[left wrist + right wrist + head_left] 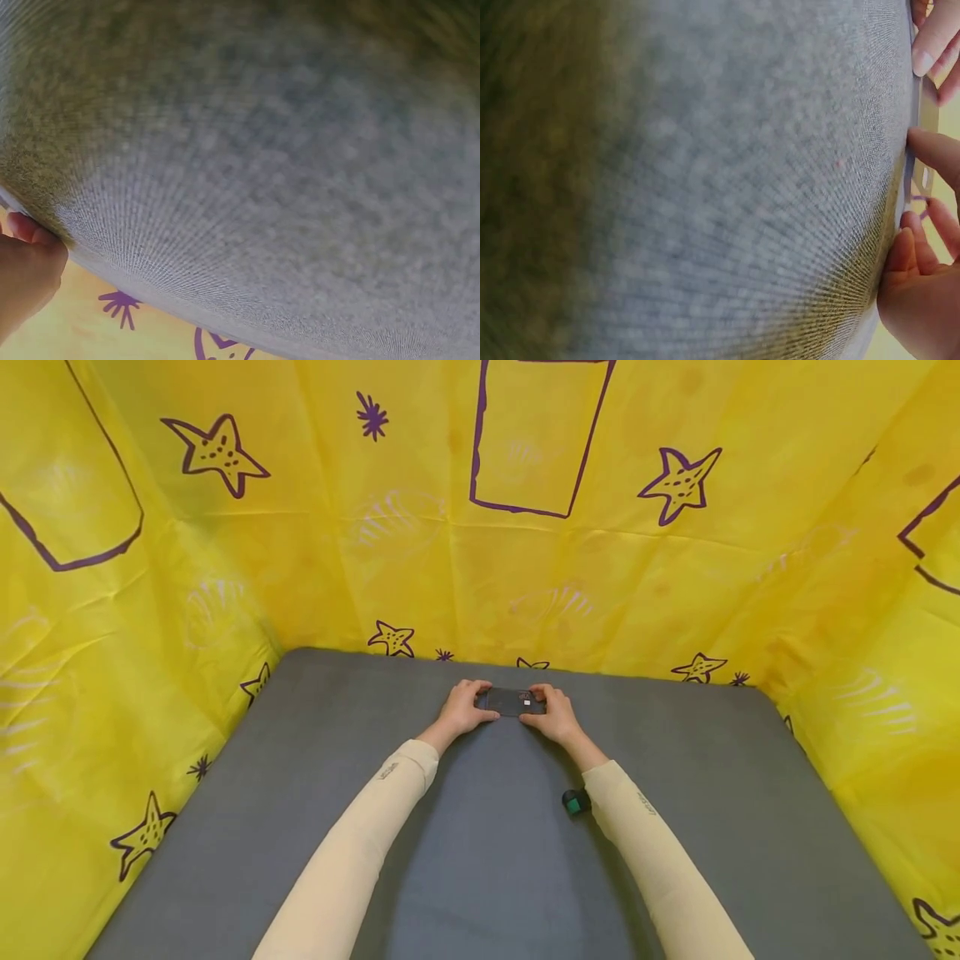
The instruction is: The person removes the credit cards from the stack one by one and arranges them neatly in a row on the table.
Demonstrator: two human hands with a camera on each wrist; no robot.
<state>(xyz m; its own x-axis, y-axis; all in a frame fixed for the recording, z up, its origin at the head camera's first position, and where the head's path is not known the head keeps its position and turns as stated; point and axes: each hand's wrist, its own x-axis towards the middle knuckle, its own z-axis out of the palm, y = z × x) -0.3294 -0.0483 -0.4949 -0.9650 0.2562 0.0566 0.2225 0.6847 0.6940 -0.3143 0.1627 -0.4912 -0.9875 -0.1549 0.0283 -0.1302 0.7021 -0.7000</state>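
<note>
Near the far edge of the grey table, a dark, flat rectangular card (508, 702) lies between my two hands. Orange letters that look like VIP and a small white square show toward its right end. My left hand (463, 707) grips the left end, thumb at the near edge and fingers at the far one. At the right end, my right hand (553, 714) holds it in the same way. The left wrist view catches only part of the left hand (30, 274). In the right wrist view the right hand (930, 285) and the card's thin edge appear at the right border.
A small black and green object (576, 802) sits on the grey tabletop (487, 860) beside the right forearm, partly behind the sleeve. Yellow cloth (420, 568) with purple starfish drawings hangs around the table's back and sides.
</note>
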